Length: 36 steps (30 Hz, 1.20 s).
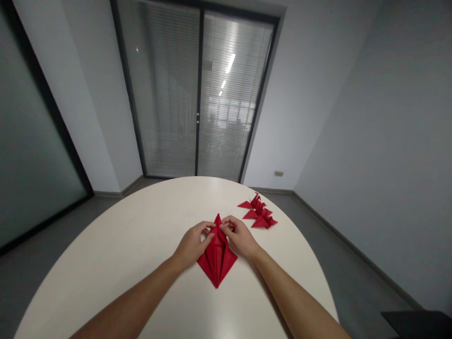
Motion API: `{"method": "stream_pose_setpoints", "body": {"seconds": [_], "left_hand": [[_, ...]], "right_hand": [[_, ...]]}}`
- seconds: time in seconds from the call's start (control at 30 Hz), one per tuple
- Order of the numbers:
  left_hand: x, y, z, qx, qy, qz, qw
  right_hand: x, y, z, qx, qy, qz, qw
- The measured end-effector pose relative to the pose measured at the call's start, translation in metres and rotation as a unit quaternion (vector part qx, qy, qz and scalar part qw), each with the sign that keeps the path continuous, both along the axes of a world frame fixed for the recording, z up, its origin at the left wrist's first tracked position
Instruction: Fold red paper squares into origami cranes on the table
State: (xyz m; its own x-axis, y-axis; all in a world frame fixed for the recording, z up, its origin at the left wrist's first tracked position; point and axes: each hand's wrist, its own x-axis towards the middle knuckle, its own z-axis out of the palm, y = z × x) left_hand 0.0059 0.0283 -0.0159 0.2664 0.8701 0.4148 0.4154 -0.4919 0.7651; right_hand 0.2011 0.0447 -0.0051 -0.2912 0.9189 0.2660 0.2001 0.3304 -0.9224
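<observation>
A sheet of red origami paper (pixel 218 256), folded into a long diamond with creases fanning down its lower half, lies on the table in front of me. Its narrow top point faces away from me. My left hand (pixel 195 242) grips the upper left edge between thumb and fingers. On the opposite edge, near the top, my right hand (pixel 239 234) pinches the paper with thumb and forefinger. Parts of both upper edges are hidden behind my fingers. Several folded red paper cranes (pixel 259 214) sit in a row beyond my right hand.
The round white table (pixel 141 226) fills the lower view, its curved right edge close to the cranes. Beyond it stand glass doors with blinds (pixel 201 94) and grey walls. A dark object (pixel 420 324) shows at the lower right corner, off the table.
</observation>
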Motion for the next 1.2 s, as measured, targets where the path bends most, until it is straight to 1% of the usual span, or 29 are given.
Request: {"method": "stream_pose_setpoints", "body": {"seconds": [0.1, 0.17, 0.3, 0.47, 0.57, 0.63, 0.73, 0.83, 0.93, 1.1, 1.2], "left_hand": [[0.0, -0.001, 0.002, 0.008, 0.018, 0.003, 1.0], [0.001, -0.003, 0.003, 0.016, 0.028, 0.0, 0.999], [0.002, -0.003, 0.003, 0.038, 0.05, -0.009, 0.998], [0.0, 0.003, -0.006, 0.063, 0.084, -0.011, 0.994], [-0.002, 0.004, -0.012, 0.07, 0.115, 0.001, 0.991], [-0.003, 0.003, -0.013, 0.081, 0.139, 0.011, 0.987], [-0.003, -0.001, -0.008, 0.102, 0.166, 0.016, 0.981], [-0.003, -0.007, 0.001, 0.105, 0.178, 0.003, 0.978], [-0.002, -0.011, 0.006, 0.093, 0.196, -0.009, 0.976], [-0.002, -0.012, 0.006, 0.089, 0.214, -0.034, 0.972], [-0.004, -0.012, 0.005, 0.1, 0.217, -0.044, 0.97]], "right_hand": [[-0.001, 0.0, -0.002, -0.001, 0.002, -0.01, 1.0], [-0.002, 0.0, -0.003, 0.018, 0.0, -0.025, 1.0], [-0.002, 0.0, -0.002, 0.06, -0.056, -0.031, 0.996], [0.001, -0.001, -0.003, 0.049, -0.105, -0.024, 0.993], [0.005, -0.003, -0.004, 0.074, -0.135, 0.002, 0.988], [0.006, -0.005, -0.002, 0.103, -0.153, 0.025, 0.983], [0.007, -0.006, 0.0, 0.144, -0.181, 0.041, 0.972], [0.009, -0.004, -0.001, 0.176, -0.233, 0.025, 0.956], [0.01, -0.003, -0.004, 0.188, -0.287, 0.004, 0.939], [0.012, -0.005, -0.001, 0.201, -0.348, -0.023, 0.915], [0.013, -0.008, 0.004, 0.206, -0.363, -0.003, 0.909]]}}
